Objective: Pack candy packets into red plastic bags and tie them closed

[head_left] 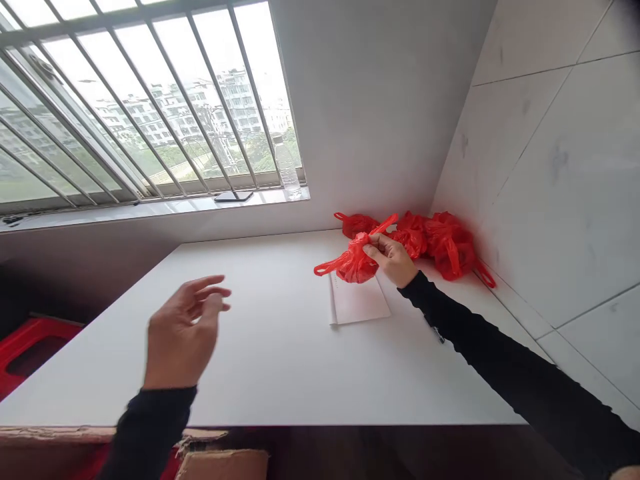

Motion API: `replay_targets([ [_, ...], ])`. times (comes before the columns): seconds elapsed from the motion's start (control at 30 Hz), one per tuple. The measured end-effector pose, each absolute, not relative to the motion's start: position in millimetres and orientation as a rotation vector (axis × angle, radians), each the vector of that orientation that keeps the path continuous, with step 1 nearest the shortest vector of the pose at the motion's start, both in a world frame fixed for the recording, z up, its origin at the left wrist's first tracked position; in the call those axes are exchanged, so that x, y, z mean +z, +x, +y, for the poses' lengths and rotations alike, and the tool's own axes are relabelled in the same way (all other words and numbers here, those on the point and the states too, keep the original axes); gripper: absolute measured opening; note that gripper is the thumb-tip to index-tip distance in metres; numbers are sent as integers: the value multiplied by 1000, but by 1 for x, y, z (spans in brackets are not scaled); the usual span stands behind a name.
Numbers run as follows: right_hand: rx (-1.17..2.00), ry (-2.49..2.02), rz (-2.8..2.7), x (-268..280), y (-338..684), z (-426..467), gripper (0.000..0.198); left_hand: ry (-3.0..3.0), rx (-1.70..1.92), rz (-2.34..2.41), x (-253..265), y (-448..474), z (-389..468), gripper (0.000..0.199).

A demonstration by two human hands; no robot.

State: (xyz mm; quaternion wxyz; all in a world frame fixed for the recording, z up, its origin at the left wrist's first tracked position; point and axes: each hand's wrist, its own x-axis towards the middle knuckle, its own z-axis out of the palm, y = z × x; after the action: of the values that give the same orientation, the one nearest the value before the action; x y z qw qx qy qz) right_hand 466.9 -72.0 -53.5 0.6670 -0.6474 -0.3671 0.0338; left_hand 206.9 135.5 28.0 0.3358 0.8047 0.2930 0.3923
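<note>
Pinched between the thumb and fingers of my right hand point(393, 259) is a red plastic bag point(356, 261), bunched up at its neck with both handle loops sticking out. What it contains cannot be made out. The bag hangs over a pale pink notebook point(361, 303) on the white table point(280, 360) and hides the notebook's far part. More tied red plastic bags point(450, 243) lie heaped behind, against the wall corner. My left hand point(187, 327) is in the air above the table's left half, fingers curved and apart, holding nothing.
A pen point(438, 333) lies partly under my right sleeve. On the windowsill stand a clear bottle point(287, 170) and a dark flat phone-like object point(233, 197). Below the near edge is a cardboard box point(225, 465); a red stool point(37, 330) stands at left. Walls close off the back and right.
</note>
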Motion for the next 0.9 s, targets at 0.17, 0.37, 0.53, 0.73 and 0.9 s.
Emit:
replay_targets([
  [0.17,265,-1345,-915,-60,389,-126,18,2152,665,350,-34,259,52,32],
  [0.37,400,-1477,-671,-96,360,-184,18,2105,466,223,-85,243,-7,21],
  [0.53,315,-1680,-536,-119,354,-211,20,2086,524,282,-89,221,-7,22],
  [0.73,58,-1898,-883,-98,328,-189,41,2111,556,180,-85,217,-18,17],
  [0.9,2,-1899,-803,-100,334,-191,21,2088,701,290,-89,205,-5,17],
])
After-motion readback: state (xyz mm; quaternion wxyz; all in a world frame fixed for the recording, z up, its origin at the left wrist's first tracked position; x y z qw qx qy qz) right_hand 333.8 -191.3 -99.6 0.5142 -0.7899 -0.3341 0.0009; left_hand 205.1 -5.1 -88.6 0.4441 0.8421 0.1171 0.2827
